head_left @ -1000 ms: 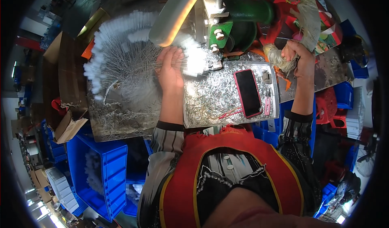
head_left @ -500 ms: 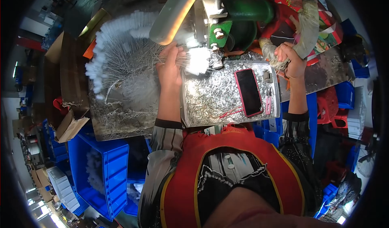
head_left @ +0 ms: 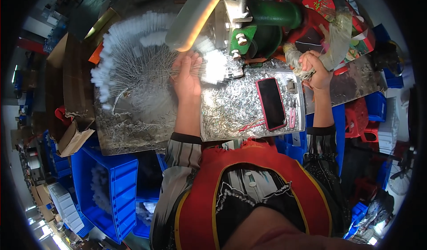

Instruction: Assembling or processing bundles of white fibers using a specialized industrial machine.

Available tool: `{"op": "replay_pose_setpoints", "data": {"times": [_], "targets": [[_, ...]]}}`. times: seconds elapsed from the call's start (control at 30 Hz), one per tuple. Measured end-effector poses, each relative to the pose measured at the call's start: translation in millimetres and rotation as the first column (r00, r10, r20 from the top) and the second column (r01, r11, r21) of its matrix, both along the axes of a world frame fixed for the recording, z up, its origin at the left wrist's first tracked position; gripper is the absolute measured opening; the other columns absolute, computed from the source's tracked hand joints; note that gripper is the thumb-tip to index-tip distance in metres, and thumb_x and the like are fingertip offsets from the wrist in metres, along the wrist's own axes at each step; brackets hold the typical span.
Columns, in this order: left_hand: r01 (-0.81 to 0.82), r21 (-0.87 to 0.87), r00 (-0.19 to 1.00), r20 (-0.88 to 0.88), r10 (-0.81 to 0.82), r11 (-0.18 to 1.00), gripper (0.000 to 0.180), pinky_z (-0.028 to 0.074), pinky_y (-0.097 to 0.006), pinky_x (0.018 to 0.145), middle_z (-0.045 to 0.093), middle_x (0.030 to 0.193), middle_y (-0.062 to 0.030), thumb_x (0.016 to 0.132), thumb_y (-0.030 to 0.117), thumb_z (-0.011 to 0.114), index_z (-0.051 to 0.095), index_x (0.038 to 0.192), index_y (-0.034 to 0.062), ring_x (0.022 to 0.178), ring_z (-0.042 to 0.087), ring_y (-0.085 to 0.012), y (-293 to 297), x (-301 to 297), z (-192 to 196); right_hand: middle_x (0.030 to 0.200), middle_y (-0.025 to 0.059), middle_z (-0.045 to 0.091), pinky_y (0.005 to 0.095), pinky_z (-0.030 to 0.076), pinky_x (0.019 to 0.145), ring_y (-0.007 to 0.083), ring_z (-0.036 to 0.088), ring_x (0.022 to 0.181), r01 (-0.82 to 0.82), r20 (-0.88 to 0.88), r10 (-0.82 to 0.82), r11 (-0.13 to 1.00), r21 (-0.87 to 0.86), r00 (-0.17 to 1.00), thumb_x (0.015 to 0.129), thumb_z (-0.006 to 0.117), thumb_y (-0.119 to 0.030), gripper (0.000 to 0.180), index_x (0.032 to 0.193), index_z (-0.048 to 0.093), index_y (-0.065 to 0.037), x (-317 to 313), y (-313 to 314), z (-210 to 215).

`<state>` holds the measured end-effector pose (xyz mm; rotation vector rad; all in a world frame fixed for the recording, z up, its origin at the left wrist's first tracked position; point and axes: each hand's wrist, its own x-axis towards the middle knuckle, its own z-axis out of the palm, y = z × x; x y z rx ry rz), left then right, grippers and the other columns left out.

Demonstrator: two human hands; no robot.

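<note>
My left hand [head_left: 187, 80] is closed round the wire stems of several small brushes. Their white bristle heads [head_left: 215, 67] point right, close to the front of a green press [head_left: 242, 40], under a bright lamp [head_left: 194, 18]. Fingers of my right hand [head_left: 316, 71] wrap round the lower end of a lever handle [head_left: 336, 41] bound in worn, pale wrapping. To the left of my left hand lies a big fanned pile of similar brushes [head_left: 141, 56], wire ends inward and white heads outward.
Below the press, a shallow tray [head_left: 222, 136] of shiny metal scraps holds a red-cased phone [head_left: 271, 104] and a pink-handled cutter [head_left: 292, 116]. Blue bins [head_left: 123, 192] stand below the bench at left. A torn cardboard box [head_left: 76, 136] borders the bench's left side.
The view has shifted slightly. Both hands keep their holds and nearly the same places. Near the lamp, the bristle heads look more spread out.
</note>
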<state>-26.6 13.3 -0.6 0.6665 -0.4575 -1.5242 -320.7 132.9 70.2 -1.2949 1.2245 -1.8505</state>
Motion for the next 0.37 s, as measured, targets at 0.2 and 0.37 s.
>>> {"op": "replay_pose_setpoints", "data": {"times": [0.2, 0.37], "targets": [[-0.021, -0.011, 1.0, 0.012, 0.021, 1.0, 0.023, 0.049, -0.03, 0.076, 0.055, 0.102, -0.0161, 0.081, 0.0, 0.053, 0.049, 0.102, -0.0064, 0.086, 0.057, -0.0203, -1.9, 0.3, 1.8, 0.047, 0.0055, 0.041, 0.0284, 0.039, 0.056, 0.0164, 0.044, 0.048, 0.099, 0.114, -0.134, 0.958, 0.27, 0.984, 0.074, 0.051, -0.007, 0.026, 0.049, 0.043, -0.005, 16.0, 2.3, 52.6], [-0.027, -0.021, 0.999, 0.028, 0.027, 0.999, 0.026, 0.048, -0.031, 0.078, 0.054, 0.104, -0.016, 0.082, 0.002, 0.053, 0.049, 0.107, -0.0026, 0.091, 0.056, -0.0223, -4.7, -2.7, -0.7, 0.045, 0.0056, 0.038, 0.0298, 0.04, 0.056, 0.0169, 0.042, 0.044, 0.141, 0.094, -0.162, 0.97, 0.2, 0.982, 0.075, 0.053, -0.009, 0.021, 0.057, 0.044, -0.004, 18.7, 3.5, 48.2]]}}
